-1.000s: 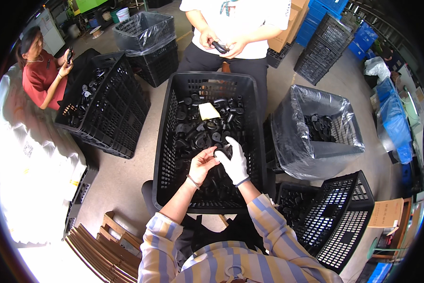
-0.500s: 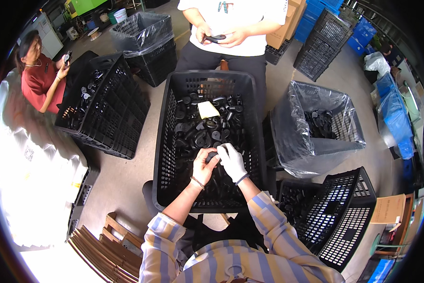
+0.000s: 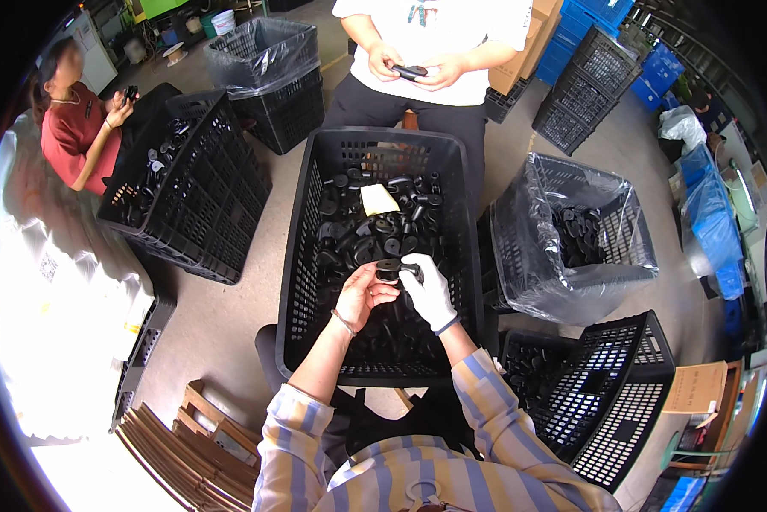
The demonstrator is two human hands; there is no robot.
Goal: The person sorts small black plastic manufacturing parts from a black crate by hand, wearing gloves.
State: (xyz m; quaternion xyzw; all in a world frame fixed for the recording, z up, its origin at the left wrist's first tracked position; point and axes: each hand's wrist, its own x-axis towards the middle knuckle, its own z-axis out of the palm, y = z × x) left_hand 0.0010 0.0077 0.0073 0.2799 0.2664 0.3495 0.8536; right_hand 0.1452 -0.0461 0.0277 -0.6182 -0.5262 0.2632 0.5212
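Between my two hands is a small black plastic part with a rounded end. The bare fingers of my left hand pinch its left side. On its right side, my right hand, in a white glove, grips it with bent fingers. Both hands are above a large black perforated crate full of similar black parts. A pale yellow piece of paper or cloth lies on the parts toward the far side.
Across the crate, a person in a white shirt holds a black part. At left, a person in red sits by another crate. A plastic-lined crate holds black parts at right; a tilted crate is nearer. Cardboard sheets stand lower left.
The black part now shows more openly between my hands. My left hand has shifted slightly left and down, its fingers less curled. The person opposite has lowered their part a little.
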